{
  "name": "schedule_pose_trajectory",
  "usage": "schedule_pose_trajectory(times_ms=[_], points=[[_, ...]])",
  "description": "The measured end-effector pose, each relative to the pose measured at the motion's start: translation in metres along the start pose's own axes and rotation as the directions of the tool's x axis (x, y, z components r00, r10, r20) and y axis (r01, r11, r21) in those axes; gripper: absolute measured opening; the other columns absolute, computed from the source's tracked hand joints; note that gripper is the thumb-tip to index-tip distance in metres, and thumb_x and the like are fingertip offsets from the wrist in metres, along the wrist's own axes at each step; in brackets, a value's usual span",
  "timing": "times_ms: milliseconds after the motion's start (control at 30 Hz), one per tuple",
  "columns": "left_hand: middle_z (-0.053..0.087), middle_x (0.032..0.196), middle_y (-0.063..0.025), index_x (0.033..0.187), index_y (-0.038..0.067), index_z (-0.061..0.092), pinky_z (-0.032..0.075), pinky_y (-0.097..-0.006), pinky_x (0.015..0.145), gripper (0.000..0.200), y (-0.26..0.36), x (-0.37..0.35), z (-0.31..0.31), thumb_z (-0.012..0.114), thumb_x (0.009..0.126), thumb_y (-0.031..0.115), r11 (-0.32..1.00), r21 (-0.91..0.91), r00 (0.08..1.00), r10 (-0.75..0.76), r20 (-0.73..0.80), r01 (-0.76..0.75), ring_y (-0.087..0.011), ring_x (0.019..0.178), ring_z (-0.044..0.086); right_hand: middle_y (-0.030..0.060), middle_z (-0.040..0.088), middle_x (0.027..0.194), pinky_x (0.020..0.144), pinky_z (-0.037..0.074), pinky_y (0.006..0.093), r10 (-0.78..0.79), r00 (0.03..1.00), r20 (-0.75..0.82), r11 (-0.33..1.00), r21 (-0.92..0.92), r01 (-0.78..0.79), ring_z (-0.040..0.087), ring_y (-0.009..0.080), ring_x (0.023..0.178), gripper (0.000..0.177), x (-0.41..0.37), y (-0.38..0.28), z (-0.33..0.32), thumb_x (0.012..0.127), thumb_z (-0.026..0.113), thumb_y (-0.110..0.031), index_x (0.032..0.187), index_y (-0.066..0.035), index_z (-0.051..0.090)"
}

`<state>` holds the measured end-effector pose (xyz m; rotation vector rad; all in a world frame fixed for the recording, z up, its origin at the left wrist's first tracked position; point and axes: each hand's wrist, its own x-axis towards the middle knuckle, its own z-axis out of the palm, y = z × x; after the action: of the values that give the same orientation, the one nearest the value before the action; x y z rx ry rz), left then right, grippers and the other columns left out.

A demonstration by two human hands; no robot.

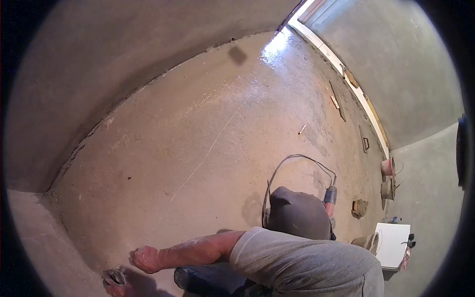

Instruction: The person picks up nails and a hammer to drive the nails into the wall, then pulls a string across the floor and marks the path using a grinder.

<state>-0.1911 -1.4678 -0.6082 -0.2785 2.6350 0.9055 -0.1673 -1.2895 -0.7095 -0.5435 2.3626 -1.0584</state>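
At the lower left, my right hand (pixel 146 259) is closed in a fist at the end of my outstretched arm, close over the cement floor (pixel 148 173). A thin pale string (pixel 121 263) runs from it toward my left hand (pixel 121 288) at the bottom edge. My left fingers are wrapped round a small roundish grey thing (pixel 114 276) with a dark hollow, its kind unclear. A thin pale line (pixel 210 148) crosses the floor ahead. My grey sleeve and dark-clothed knee (pixel 299 213) fill the lower middle.
Beside my knee stands a red and black power tool (pixel 330 198) with a looping black cable (pixel 297 155). A wall (pixel 123 49) borders the left. Along the right lie a metal float (pixel 364 138), a red bucket (pixel 388 167), a brownish lump (pixel 359 208) and a white board (pixel 393 245).
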Motion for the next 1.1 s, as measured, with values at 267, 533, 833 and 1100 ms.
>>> schedule_pose_trajectory(times_ms=[267,533,833,1100], points=[[0.062,0.106,-0.0153,0.121,0.006,0.056,0.048,-0.0431,0.087,0.049,0.016,-0.037,-0.014,0.069,0.083,0.035,0.823,0.313,0.877,0.472,0.084,-0.473,-0.0310,0.098,0.060,0.0245,0.057,0.114,0.102,0.033,0.0532,-0.213,0.826,-0.522,0.970,-0.014,0.241,0.055,0.0400,0.109,0.074,0.018,-0.025,-0.019,0.061,0.071,-0.017,0.127,0.005,0.046],[0.060,0.109,-0.0167,0.112,0.005,0.060,0.049,-0.0401,0.083,0.056,-0.053,-0.032,-0.014,0.075,0.075,0.045,0.821,0.358,0.896,0.404,0.186,-0.445,-0.0299,0.095,0.059,0.0237,0.064,0.079,0.070,0.052,0.0489,-0.180,0.982,-0.062,0.960,0.208,0.189,0.063,0.0416,0.082,0.024,0.005,-0.019,0.025,0.061,0.063,-0.015,0.081,-0.001,0.064],[0.057,0.103,-0.0154,0.103,0.003,0.059,0.049,-0.0444,0.073,0.061,-0.030,-0.047,0.006,0.067,0.078,0.058,0.797,0.425,0.873,0.487,-0.032,-0.430,-0.0344,0.085,0.059,0.0189,0.063,0.079,0.069,0.052,0.0466,-0.030,0.949,-0.313,0.977,0.191,0.094,0.063,0.0389,0.083,0.021,-0.003,-0.033,0.047,0.063,0.063,-0.014,0.081,-0.004,0.062],[0.057,0.109,-0.0171,0.105,0.004,0.059,0.050,-0.0438,0.076,0.051,-0.006,-0.049,0.008,0.069,0.080,0.047,0.575,0.671,0.823,0.560,0.096,-0.469,-0.0358,0.088,0.060,0.0132,0.063,0.077,0.063,0.051,0.0410,-0.147,0.947,-0.287,0.956,0.204,0.210,0.063,0.0330,0.075,0.018,0.020,-0.029,0.105,0.064,0.062,-0.020,0.077,-0.009,0.062]])
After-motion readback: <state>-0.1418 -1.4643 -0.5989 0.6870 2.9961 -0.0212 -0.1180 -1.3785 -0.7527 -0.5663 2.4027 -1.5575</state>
